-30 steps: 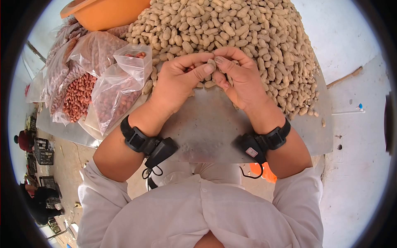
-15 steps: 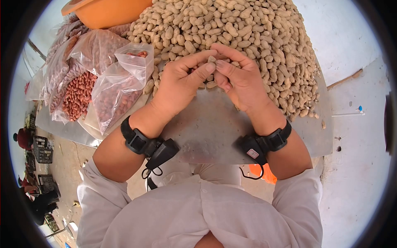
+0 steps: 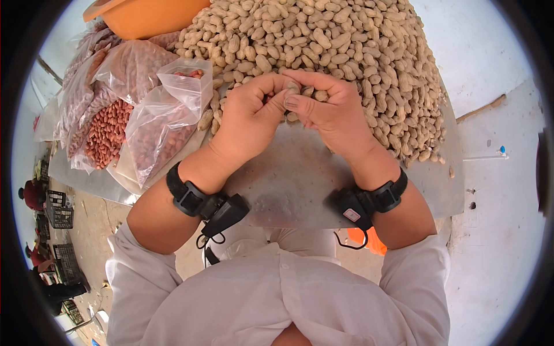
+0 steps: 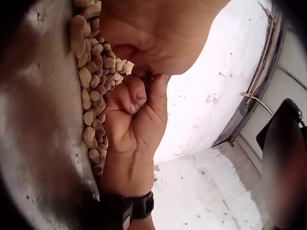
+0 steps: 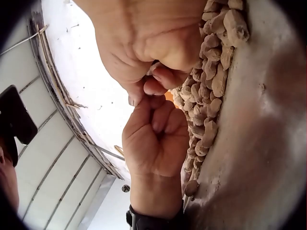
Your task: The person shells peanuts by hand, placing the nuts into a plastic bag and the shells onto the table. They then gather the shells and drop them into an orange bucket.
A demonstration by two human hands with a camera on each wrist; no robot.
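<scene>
Fingertip to fingertip, my left hand [image 3: 248,118] and right hand [image 3: 343,115] meet at the near edge of a heap of unshelled peanuts [image 3: 398,86]. Both pinch a peanut [image 3: 293,87] between thumbs and index fingers, mostly covered by them. More peanuts in shells [image 3: 321,96] show within the right hand's curled fingers. A bit of red shows inside the left hand's curl. In the left wrist view the right hand [image 4: 134,120] has its fingers folded toward the palm; the right wrist view shows the left hand [image 5: 156,136] likewise curled.
Clear plastic bags of red shelled peanuts [image 3: 107,135] lie to the left, beside an open-topped bag [image 3: 161,132]. An orange basin [image 3: 150,17] stands behind them. Under the forearms is a metal tabletop [image 3: 277,173]. A white wall [image 3: 502,230] rises on the right.
The right hand's thumb has moved left, over the peanut at the left fingertips. Both hands have shifted slightly left; bags and heap look the same.
</scene>
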